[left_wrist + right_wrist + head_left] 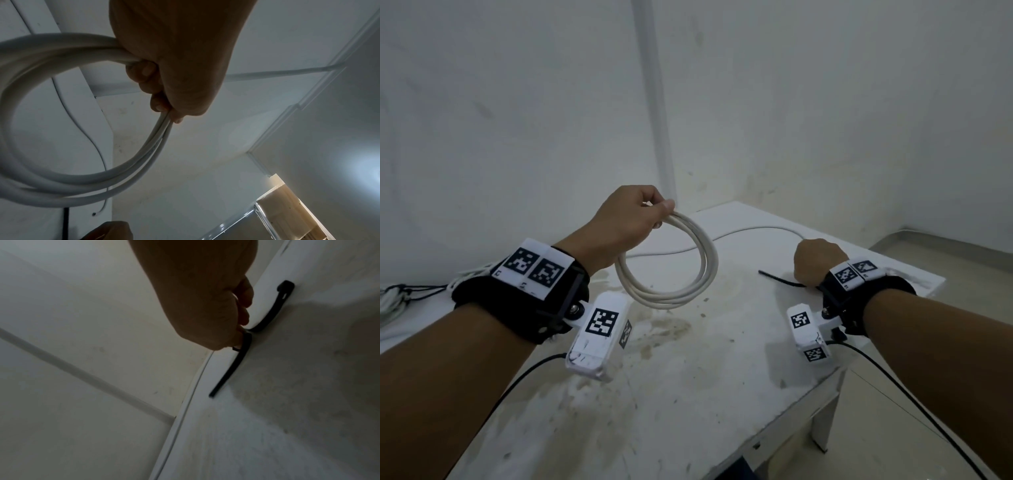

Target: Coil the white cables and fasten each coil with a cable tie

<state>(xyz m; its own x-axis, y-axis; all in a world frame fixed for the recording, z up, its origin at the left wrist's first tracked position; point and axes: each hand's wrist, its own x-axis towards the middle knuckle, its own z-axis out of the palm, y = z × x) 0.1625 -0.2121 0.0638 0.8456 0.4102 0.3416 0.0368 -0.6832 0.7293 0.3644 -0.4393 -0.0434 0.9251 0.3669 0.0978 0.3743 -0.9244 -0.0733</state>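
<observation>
My left hand point(659, 214) is raised above the table and grips the top of a coil of white cable point(671, 267) with several loops, which hangs free below it. In the left wrist view the fingers point(148, 76) curl round the coil point(61, 178). My right hand point(816, 265) is down on the table at the right, fingers curled. In the right wrist view its fingertips point(239, 339) pinch the middle of a black cable tie point(230, 369) lying on the table. The tie's tail point(777, 278) sticks out to the left of the hand.
A loose white cable point(756, 229) runs across the far part of the stained white table point(688, 394). More white cable point(390, 301) lies at the far left edge. The table's right edge point(835, 373) drops to the floor. Walls close in behind.
</observation>
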